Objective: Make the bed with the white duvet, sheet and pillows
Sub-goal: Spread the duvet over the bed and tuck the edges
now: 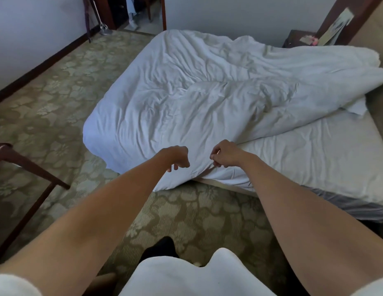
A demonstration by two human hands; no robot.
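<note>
Fingers of both hands curl over the duvet [186,99], grip unclear.

Duvet [186,99] lies on sheet [303,146], toward left.

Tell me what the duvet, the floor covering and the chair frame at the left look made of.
Duvet: soft matte white fabric, probably cotton, creasing finely. Floor covering: carpet, likely woven, with a tan floral pattern and no gloss. Chair frame: dark wood by its look, slight sheen.

Showing floral-patterned carpet [64,107] running to white walls [36,26] with dark skirting; dark wooden chair [26,167] standing left; doorway [139,11] opening beyond; nightstand [297,39] sitting far right.
</note>
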